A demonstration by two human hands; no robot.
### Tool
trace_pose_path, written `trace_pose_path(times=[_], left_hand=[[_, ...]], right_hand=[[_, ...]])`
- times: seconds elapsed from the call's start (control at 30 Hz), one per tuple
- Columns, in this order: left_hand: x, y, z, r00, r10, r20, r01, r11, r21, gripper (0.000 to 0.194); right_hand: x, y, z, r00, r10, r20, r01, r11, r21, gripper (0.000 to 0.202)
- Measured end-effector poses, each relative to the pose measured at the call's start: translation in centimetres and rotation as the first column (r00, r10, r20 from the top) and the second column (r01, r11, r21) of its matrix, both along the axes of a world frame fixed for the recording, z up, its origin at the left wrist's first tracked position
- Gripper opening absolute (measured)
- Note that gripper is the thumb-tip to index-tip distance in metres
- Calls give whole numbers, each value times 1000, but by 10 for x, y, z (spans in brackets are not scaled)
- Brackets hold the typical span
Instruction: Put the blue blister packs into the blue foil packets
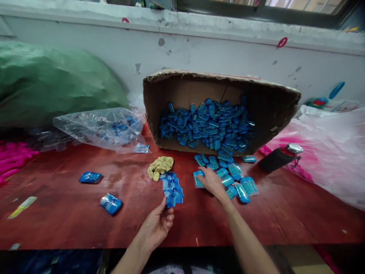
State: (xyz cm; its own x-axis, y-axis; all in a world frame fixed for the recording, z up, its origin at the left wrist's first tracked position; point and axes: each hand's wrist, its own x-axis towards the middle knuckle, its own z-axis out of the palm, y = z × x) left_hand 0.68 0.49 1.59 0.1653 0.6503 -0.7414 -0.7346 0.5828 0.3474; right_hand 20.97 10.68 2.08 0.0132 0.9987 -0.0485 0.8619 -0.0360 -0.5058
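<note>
While the left hand (156,225) pinches flat blue printed sheets (173,189) over the worn red tabletop (62,217), the right hand (211,181) touches a blue clear-wrapped pack (197,181) before a brown cardboard box (182,89), whether closed I can't tell. Behind runs a stained white wall (94,36)

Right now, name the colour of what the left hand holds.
The thin sheeting is blue with paler patches, seen in the head view.

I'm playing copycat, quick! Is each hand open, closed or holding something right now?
Left hand: closed, pinching blue labels.
Right hand: touching a blue packet; can't tell if it's gripping.
</note>
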Motion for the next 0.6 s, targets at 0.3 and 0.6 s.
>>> trace_pose_path(times=[0.3, 0.6], left_hand=[[7, -2, -9, 992, 120, -31, -120, 993, 15, 18], [9, -7, -14, 972, 181, -152, -154, 973, 170, 17]], right_hand=[[-28, -57, 21, 383, -198, -902, -10, 976, -219, 34], [-54, -82, 14, 202, -286, -937, -45, 953, -300, 42]])
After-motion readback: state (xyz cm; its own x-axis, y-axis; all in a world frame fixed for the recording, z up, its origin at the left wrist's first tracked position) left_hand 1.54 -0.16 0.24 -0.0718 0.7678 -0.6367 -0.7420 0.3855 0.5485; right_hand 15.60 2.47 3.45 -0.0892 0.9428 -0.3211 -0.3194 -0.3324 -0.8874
